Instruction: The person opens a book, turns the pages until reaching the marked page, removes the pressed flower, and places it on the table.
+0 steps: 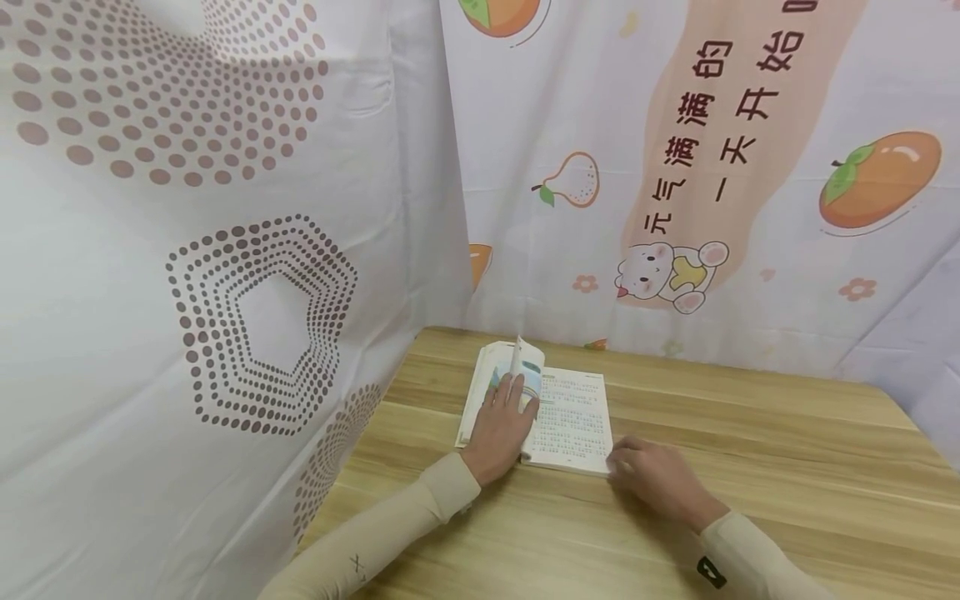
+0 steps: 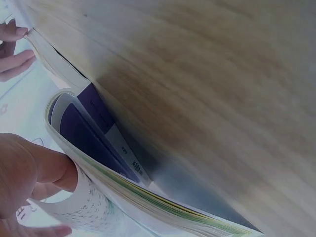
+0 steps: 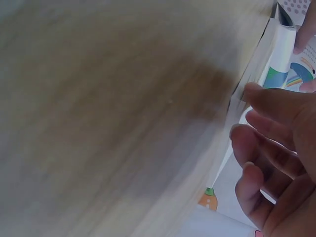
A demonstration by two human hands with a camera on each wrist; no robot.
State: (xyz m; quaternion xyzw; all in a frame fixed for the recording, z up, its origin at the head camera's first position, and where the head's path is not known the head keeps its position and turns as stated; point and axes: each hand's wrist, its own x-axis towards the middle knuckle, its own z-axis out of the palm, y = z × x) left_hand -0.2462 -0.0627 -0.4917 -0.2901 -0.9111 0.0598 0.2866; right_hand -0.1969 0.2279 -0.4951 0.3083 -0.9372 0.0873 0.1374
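Observation:
An open book [image 1: 573,421] lies on the wooden table, with printed text on its right page. My left hand [image 1: 501,429] rests on the left side, fingers stretched over a lifted, curving leaf [image 1: 531,357] with a coloured picture. In the left wrist view, the left thumb [image 2: 59,170] is at the curved pages, and the purple-and-white spine [image 2: 111,128] shows below. At the lower right corner of the book is my right hand [image 1: 660,475]. Its thumb [image 3: 261,96] touches the page edges in the right wrist view, with the other fingers curled beside it.
The wooden table [image 1: 750,433] extends to the right of the book. A white curtain with brown dots [image 1: 262,325] hangs at the left. Behind the table hangs a cloth [image 1: 540,267] printed with fruit, a bear and Chinese characters.

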